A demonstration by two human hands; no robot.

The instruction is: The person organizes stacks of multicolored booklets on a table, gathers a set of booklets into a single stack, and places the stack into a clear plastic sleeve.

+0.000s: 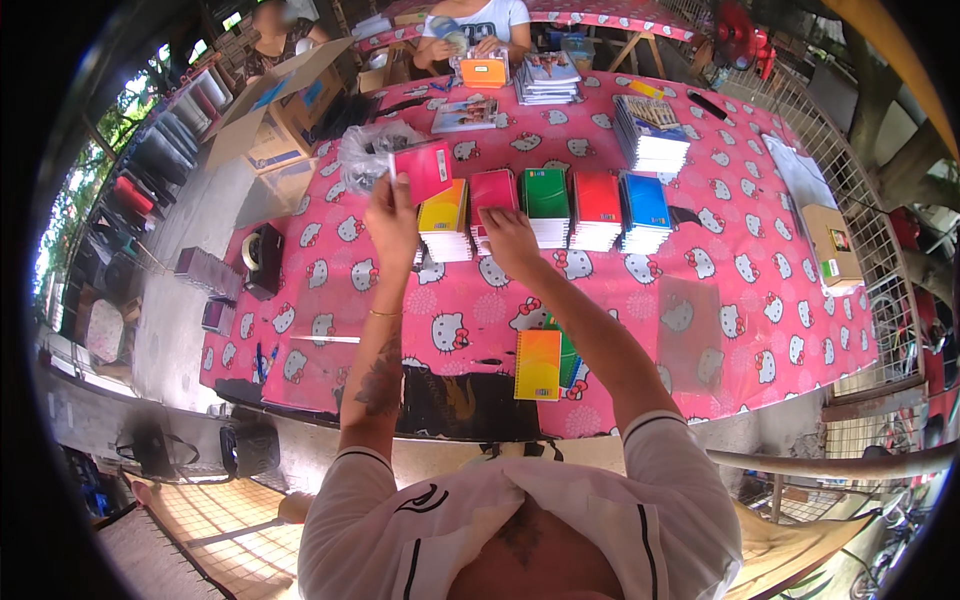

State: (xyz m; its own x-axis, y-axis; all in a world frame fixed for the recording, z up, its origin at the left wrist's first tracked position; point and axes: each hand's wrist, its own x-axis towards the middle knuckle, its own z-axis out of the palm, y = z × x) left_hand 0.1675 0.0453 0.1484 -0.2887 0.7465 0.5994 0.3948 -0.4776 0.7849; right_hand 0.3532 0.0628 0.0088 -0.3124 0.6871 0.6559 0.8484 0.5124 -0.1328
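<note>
My left hand (393,218) grips a pink notebook (425,170) by its edge, raised above the table's left middle. Flat on the pink stack of notebooks (492,190) rests my right hand (508,236), palm down. That stack stands in a row: a yellow stack (443,212) to its left, then green (545,195), red (597,200) and blue (645,205) stacks to its right. Closer to me, a yellow spiral notebook (537,365) overlaps a green and a blue one, partly hidden by my right forearm.
A patterned pink tablecloth (600,300) covers the table. Around it are a clear plastic bag (365,160), a black tape dispenser (263,262), a cardboard box (285,120), a taller notebook pile (650,140) and a brown carton (832,248). Across the table a person handles an orange notebook (484,70).
</note>
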